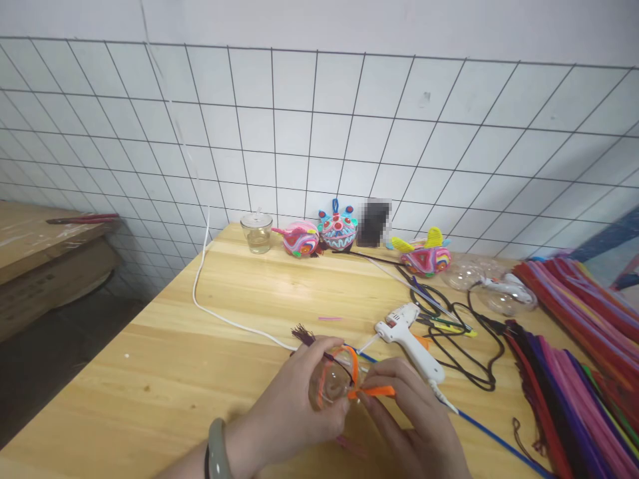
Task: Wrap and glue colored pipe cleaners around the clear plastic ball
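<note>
My left hand [304, 392] is wrapped round a clear plastic ball [332, 382] with orange strips on it. A dark tassel [304, 334] sticks out above that hand, its cord running over the ball. With the fingertips of my right hand [404, 406] I pinch an orange pipe cleaner [377, 392] against the ball's right side; one short end points right. Just beyond, a white hot glue gun [412, 342] lies on the wooden table, a glue stick at its rear. My palms hide part of the ball.
Finished colourful ornaments [338, 229] stand by the tiled wall, with a glass cup [257, 233] to their left. Black cables [479, 359] tangle at the right, near clear balls [499, 293] and bundles of pipe cleaners [564, 386]. A white cord [227, 316] crosses the table [164, 372].
</note>
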Demonstrator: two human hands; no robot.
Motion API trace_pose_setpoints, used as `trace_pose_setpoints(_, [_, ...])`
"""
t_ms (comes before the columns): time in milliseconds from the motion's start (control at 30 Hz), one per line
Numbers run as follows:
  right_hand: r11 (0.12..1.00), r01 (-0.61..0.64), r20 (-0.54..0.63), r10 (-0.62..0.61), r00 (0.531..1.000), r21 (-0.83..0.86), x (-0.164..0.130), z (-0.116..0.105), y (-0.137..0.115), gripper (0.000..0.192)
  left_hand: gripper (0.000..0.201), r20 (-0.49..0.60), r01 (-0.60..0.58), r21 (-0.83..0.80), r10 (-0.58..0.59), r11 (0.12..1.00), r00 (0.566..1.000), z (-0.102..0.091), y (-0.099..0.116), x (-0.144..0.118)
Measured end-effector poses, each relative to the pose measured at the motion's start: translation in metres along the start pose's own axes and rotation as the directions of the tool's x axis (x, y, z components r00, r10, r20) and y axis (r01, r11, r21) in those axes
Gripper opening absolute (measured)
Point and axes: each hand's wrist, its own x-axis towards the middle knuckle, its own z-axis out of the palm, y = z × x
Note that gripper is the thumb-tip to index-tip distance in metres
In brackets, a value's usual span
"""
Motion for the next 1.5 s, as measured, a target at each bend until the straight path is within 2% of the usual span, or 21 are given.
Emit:
trace_pose_setpoints(133, [0.996,-0.078,0.002,0.078,0.997,0.052,0.0,0.002,0.001,0.016,0.052,-0.002,0.009,-0.008,-0.009,1.0,1.0,0.001,0.002,-0.001])
trace_pose_setpoints(333, [0.996,-0.074,0.037,0.072,0.997,0.049,-0.001,0.002,0.006,0.018,0.049,0.016,0.025,-0.039,-0.024,0.999,1.0,0.001,0.006,0.0])
trace_pose_setpoints(567, [0.986,-0.141,0.035,0.138,0.99,0.091,-0.001,0.003,0.007,0.017,0.048,0.05,0.102,-0.181,-0.094,0.978,0.994,0.005,0.007,0.0])
trace_pose_setpoints(733, [0.979,-0.16,0.05,0.155,0.987,0.123,0.001,0.002,0.004,0.017,0.049,0.126,0.228,-0.264,-0.201,0.937,0.971,0.005,0.011,0.002])
trace_pose_setpoints(967, [0.955,-0.223,0.023,0.223,0.975,0.198,0.006,0.003,-0.004,0.013,0.052,0.178,0.246,-0.419,-0.187,0.874,0.966,0.007,0.0,0.003])
trace_pose_setpoints(1267, [0.953,-0.229,0.026,0.228,0.973,0.201,0.005,0.003,-0.002,0.012,0.056,0.172,0.25,-0.401,-0.196,0.881,0.965,0.006,0.001,0.004])
trace_pose_setpoints(1500, [0.973,-0.183,-0.011,0.186,0.983,0.142,0.007,0.003,-0.005,0.011,0.053,0.149,0.233,-0.345,-0.193,0.909,0.97,0.007,0.002,0.002])
